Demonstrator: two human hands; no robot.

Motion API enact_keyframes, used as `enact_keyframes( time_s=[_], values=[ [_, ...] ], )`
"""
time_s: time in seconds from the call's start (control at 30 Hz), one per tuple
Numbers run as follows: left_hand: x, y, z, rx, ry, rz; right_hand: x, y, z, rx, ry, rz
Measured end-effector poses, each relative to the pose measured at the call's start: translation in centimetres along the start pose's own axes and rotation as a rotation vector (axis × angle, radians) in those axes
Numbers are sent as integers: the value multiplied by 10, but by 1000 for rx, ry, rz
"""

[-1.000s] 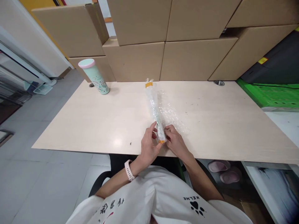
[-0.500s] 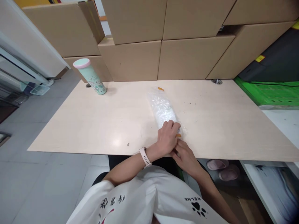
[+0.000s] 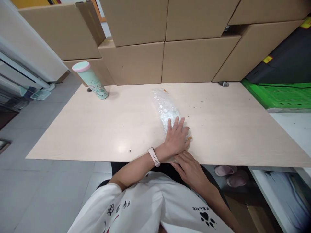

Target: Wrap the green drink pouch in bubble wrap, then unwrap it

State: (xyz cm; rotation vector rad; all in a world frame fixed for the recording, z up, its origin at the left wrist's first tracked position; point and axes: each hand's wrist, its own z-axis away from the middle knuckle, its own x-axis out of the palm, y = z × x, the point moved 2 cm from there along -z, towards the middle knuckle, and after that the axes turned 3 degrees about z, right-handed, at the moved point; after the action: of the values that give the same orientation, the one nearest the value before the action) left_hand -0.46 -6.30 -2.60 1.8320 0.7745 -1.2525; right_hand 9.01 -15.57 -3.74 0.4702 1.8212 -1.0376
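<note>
Bubble-wrapped packet (image 3: 164, 105): we find it on the pale desk (image 3: 97, 129) in front of the person, slanting from far left to near right, its near end partly covered by a hand. What it contains, we cannot make out.
Pressure: if the palm bears down hard, we judge that bubbles could burst and anything delicate inside could be strained.
Slipping: because plastic and desktop both look smooth, we think a lopsided push could skid or twist the packet.
Orange tape (image 3: 190, 138): a scrap shows just beside the left thumb; if it sticks poorly or the thumb snags it, we would expect the wrap to loosen.
Left hand (image 3: 177, 137): palm down on the packet, fingers fanned wide, with no grip that we can see; the forearm slants across the body, a pale pink wristband (image 3: 154, 157) at the wrist.
Right hand (image 3: 190, 166): back upward, near the desk's front edge, fingers angled toward the left wrist and meeting it; some fingertips are hidden, so we cannot tell whether they pinch anything.
</note>
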Motion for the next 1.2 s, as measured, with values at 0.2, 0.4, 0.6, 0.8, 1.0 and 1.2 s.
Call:
enact_keyframes(
  time_s=[0.2, 0.4, 0.6, 0.8, 1.0, 1.2],
  values=[
    [0, -22, 17, 98, -110, 132, -13, -8, 3, -60, -65, -203],
    [-17, -39, 39, 253, -247, 238, -58, 7, -49, -111, 63, -487],
    [-33, -39, 57, 300, -289, 244, -34, 53, -142, -291, -105, -152],
    [-37, -37, 58, 279, -259, 331, -12, 76, -171, -222, -243, -175],
    [-55, -61, 55, 173, -216, 748, -11, 71, -128, 263, 300, -63],
    [-44, -103, 56, -62, -122, 629, -4, 51, -71, 517, 272, -110]
  ],
)
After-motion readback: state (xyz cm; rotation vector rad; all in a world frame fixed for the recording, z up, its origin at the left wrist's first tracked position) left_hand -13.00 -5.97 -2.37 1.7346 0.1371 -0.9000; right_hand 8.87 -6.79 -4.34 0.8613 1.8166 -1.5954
